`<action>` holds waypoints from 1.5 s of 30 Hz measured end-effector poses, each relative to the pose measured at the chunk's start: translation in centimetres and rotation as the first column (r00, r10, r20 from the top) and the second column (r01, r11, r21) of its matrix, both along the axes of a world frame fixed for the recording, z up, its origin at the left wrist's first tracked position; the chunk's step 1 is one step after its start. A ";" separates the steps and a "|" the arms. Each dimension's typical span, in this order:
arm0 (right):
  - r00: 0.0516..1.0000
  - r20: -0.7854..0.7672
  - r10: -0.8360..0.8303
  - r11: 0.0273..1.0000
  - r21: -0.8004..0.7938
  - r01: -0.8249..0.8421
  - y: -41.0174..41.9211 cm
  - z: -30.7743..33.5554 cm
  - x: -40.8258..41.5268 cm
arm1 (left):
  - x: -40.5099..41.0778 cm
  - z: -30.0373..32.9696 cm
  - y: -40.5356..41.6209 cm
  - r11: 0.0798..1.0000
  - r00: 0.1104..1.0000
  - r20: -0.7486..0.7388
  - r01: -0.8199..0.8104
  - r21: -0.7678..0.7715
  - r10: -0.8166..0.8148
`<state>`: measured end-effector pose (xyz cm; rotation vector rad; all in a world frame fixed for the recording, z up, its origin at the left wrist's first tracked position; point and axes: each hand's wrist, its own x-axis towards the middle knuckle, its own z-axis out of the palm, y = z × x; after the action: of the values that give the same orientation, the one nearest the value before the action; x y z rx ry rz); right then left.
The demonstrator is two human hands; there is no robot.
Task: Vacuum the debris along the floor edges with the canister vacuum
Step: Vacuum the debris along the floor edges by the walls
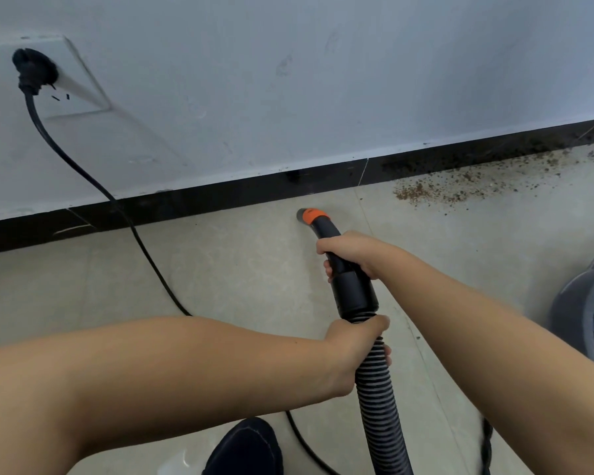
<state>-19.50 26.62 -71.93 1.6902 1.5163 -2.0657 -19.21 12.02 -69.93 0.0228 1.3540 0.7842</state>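
Note:
My right hand [350,257] grips the black curved handle of the vacuum hose, just behind its orange collar and grey nozzle tip [305,216]. My left hand [355,351] is shut on the black ribbed hose [379,416] right below the smooth cuff. The nozzle tip points at the beige floor tiles, a short way in front of the black baseboard [220,195]. Brown crumbly debris [460,181] lies along the baseboard to the right of the nozzle, apart from it.
A black plug [33,72] sits in a white wall socket at upper left, and its cord [141,241] runs down across the floor under my left forearm. The grey vacuum canister [587,310] stands at the right edge. My dark shoe [246,447] is at bottom centre.

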 end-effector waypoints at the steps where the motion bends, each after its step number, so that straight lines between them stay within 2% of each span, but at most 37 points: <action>1: 1.000 -0.003 0.004 1.000 -0.001 -0.004 -0.1 0.0 -0.3 | -0.2 0.0 -0.1 1.000 1.000 0.000 -0.010 -0.008 0.010; 5: 0.999 -0.016 0.037 0.999 -0.002 -0.037 -1.0 -0.1 -2.9 | -2.2 -0.2 -0.7 0.999 0.999 -0.001 -0.038 -0.038 0.038; 14: 0.992 0.009 -0.123 0.988 0.098 0.122 0.2 -0.7 -4.9 | -5.9 -1.3 0.4 0.999 0.999 0.022 0.042 -0.003 -0.042; 23: 0.911 0.035 -0.411 0.903 0.154 0.401 3.6 -1.0 2.4 | -2.0 -1.8 3.8 0.972 0.973 0.026 0.227 0.066 -0.229; 31: 0.856 0.018 -0.516 0.851 0.128 0.510 2.0 -0.8 6.6 | 0.4 -2.2 3.5 0.934 0.936 0.010 0.352 0.059 -0.353; 38: 0.818 0.053 -0.573 0.810 0.192 0.554 1.6 -1.5 11.6 | 3.6 -1.9 5.3 0.877 0.877 0.032 0.477 0.053 -0.479; 41: 0.797 0.058 -0.601 0.789 0.207 0.579 2.4 -1.5 13.1 | 5.0 -2.2 5.9 0.891 0.891 0.043 0.448 0.071 -0.452; 45: 0.832 0.023 -0.555 0.822 0.172 0.543 3.4 -1.6 12.1 | 5.0 -3.1 5.4 0.929 0.931 0.064 0.348 0.128 -0.358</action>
<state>-7.44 30.04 -73.54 2.4810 1.3041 -2.1201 -14.20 17.42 -73.01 0.3137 1.1768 0.5486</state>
